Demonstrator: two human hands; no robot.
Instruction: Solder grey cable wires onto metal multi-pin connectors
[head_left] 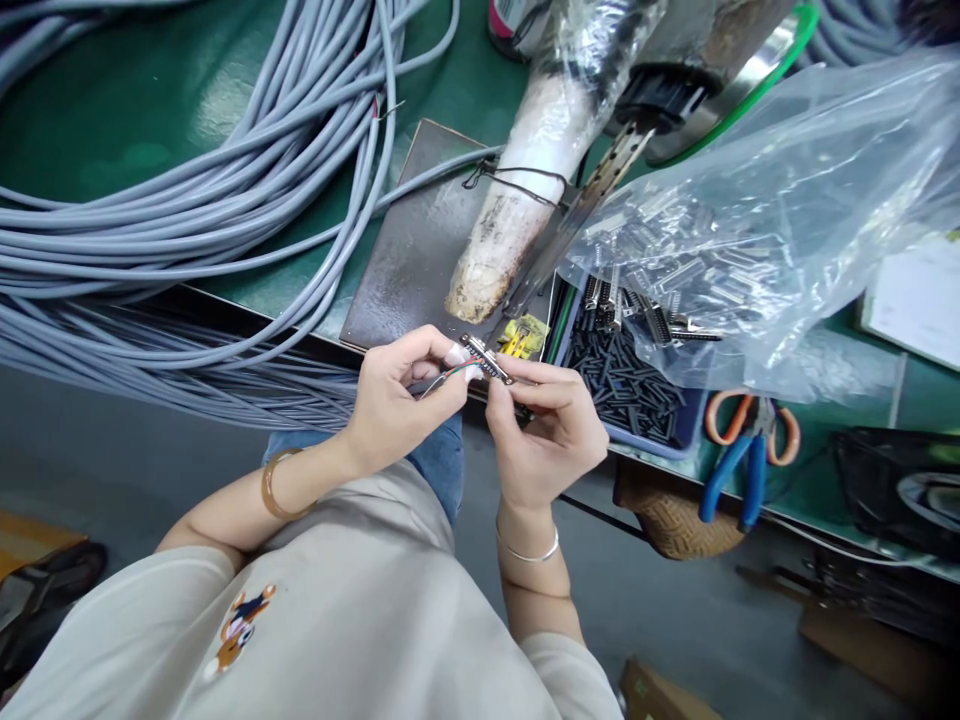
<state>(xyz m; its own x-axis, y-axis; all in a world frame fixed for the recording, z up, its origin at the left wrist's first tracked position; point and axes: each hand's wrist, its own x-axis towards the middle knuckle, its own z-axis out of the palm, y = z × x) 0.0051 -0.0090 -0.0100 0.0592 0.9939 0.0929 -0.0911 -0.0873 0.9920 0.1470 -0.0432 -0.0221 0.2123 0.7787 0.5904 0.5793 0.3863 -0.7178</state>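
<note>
My left hand (401, 395) is closed in a pinch, with white coverings on the thumb and index fingertips. Between them run thin coloured wires (460, 369), red and green among them, which reach the back of a small D-sub connector (487, 358). My right hand (551, 425) grips the connector's right end between thumb and fingers. Whether the wires are fixed to its pins is too small to tell. Just beyond the connector lies a yellow sponge (523, 338), below a soldering iron (592, 195) with a perforated metal sleeve.
A white tube (517, 205) slants above the dark plate (401, 260). Grey cable coils (300, 180) fill the left. To the right are a blue tray (686, 425) of black sleeves (622, 385), a clear bag (810, 220) over metal connectors (697, 240), and pliers (739, 460) at the edge.
</note>
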